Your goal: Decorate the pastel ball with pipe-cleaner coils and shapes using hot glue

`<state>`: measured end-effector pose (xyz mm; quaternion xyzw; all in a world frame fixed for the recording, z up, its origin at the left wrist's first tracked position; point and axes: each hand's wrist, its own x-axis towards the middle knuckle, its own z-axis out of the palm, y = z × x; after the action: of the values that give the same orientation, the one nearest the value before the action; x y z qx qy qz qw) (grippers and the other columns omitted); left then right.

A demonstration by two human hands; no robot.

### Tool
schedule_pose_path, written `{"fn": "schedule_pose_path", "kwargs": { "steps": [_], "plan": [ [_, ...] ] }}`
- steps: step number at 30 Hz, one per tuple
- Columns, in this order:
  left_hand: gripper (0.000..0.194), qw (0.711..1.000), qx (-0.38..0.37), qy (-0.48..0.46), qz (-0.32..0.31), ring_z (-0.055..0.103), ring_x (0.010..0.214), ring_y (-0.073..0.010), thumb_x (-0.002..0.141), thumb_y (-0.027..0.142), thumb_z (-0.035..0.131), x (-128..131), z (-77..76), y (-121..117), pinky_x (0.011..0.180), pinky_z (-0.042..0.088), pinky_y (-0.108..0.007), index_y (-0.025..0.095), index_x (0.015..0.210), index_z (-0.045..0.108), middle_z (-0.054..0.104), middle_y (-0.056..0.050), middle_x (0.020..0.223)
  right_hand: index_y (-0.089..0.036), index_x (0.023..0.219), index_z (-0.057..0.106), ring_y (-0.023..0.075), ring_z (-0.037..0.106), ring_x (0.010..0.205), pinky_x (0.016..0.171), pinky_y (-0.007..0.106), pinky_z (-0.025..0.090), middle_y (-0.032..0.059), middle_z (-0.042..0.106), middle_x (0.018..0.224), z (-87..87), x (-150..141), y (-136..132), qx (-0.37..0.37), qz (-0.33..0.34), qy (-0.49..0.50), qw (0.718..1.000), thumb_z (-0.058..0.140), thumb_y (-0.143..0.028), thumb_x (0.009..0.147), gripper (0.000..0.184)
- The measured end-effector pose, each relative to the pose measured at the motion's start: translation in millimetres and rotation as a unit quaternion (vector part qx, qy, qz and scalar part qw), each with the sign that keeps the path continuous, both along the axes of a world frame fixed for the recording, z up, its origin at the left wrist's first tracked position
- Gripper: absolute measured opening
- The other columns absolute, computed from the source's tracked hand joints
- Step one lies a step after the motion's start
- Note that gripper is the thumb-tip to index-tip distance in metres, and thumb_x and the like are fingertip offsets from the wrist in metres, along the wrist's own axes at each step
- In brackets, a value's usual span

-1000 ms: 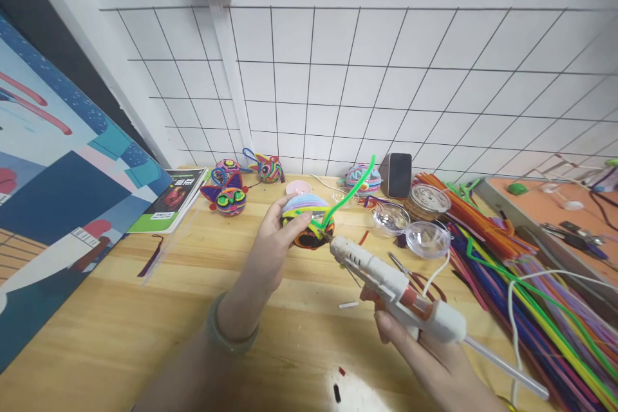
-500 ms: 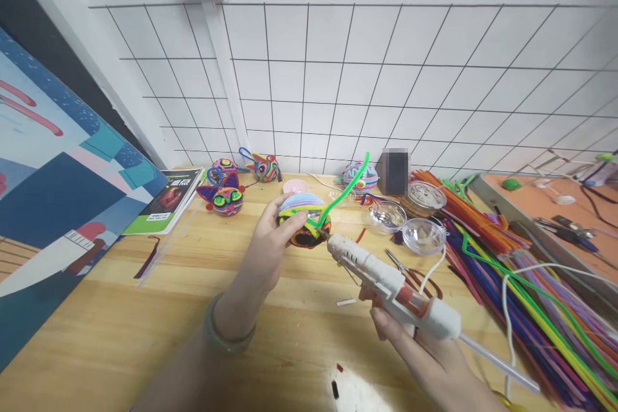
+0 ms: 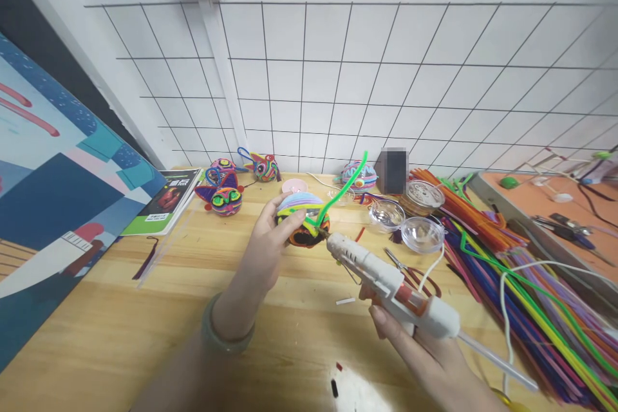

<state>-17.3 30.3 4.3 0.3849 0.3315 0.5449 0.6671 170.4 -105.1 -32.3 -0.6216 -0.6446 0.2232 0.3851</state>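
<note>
My left hand (image 3: 273,232) is closed around a round ball covered in coloured pipe cleaners (image 3: 300,203), with blue, lilac, yellow, orange and black bands. A bright green pipe cleaner (image 3: 344,190) lies bent on the ball, its free end sticking up to the right. My right hand (image 3: 410,347) grips a white hot glue gun (image 3: 369,264). The gun's nozzle meets the ball's right side, near the bend of the green pipe cleaner; whether it touches I cannot tell. A clear glue stick (image 3: 497,359) pokes out of the gun's back.
Finished pipe-cleaner ornaments (image 3: 226,199) and a book (image 3: 167,199) stand at the back left. Scissors (image 3: 410,270), clear plastic half-shells (image 3: 422,235) and a large pile of pipe cleaners (image 3: 535,309) lie on the right. A white cord (image 3: 503,309) crosses the pile. An orange tray (image 3: 541,193) holds tools.
Almost nothing differs. The whole view has shifted very slightly left; both hands, the ball and the glue gun keep the same pose.
</note>
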Motion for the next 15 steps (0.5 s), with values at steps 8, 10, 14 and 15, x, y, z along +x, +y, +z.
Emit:
{"fn": "schedule_pose_path", "kwargs": {
  "steps": [8, 10, 14, 15],
  "plan": [
    [0.043, 1.0, 0.001, 0.0, 0.002, 0.062, 0.095, -0.0188, 0.07, 0.025, 0.073, -1, -1.6, 0, 0.084, 0.048, -0.032, 0.017, 0.11, 0.057, 0.065, -0.006, 0.108, -0.024, 0.115, 0.062, 0.0212, 0.066, 0.076, 0.062, 0.027, 0.057, 0.006, 0.068, 0.081, -11.0, 2, -6, -0.004, -0.014, -0.001, 1.0, 0.054, -0.05, 0.086, 0.04],
    [0.039, 1.0, -0.001, -0.004, 0.005, 0.062, 0.095, -0.019, 0.071, 0.026, 0.072, -2, -1.5, 1, 0.083, 0.048, -0.032, 0.017, 0.105, 0.059, 0.065, -0.006, 0.108, -0.024, 0.116, 0.061, 0.0221, 0.066, 0.079, 0.065, 0.028, 0.058, 0.0063, 0.068, 0.084, -12.0, 3, -10, -0.011, -0.022, -0.003, 1.0, 0.054, -0.05, 0.085, 0.04],
    [0.033, 1.0, 0.001, -0.009, 0.019, 0.061, 0.098, -0.02, 0.073, 0.027, 0.071, -6, -2.0, 6, 0.082, 0.049, -0.032, 0.017, 0.102, 0.06, 0.066, -0.005, 0.107, -0.025, 0.109, 0.063, 0.023, 0.068, 0.081, 0.07, 0.03, 0.058, 0.0069, 0.07, 0.088, -4.6, 7, -10, 0.003, 0.02, -0.013, 1.0, 0.053, -0.044, 0.087, 0.031],
    [0.033, 1.0, 0.001, -0.01, 0.026, 0.062, 0.099, -0.0199, 0.073, 0.027, 0.07, -8, -2.2, 7, 0.081, 0.049, -0.032, 0.018, 0.103, 0.06, 0.066, -0.005, 0.106, -0.025, 0.108, 0.063, 0.023, 0.068, 0.083, 0.072, 0.03, 0.058, 0.0069, 0.07, 0.09, -1.5, 8, -8, 0.013, 0.05, -0.02, 0.998, 0.053, -0.042, 0.088, 0.028]
  ]
}}
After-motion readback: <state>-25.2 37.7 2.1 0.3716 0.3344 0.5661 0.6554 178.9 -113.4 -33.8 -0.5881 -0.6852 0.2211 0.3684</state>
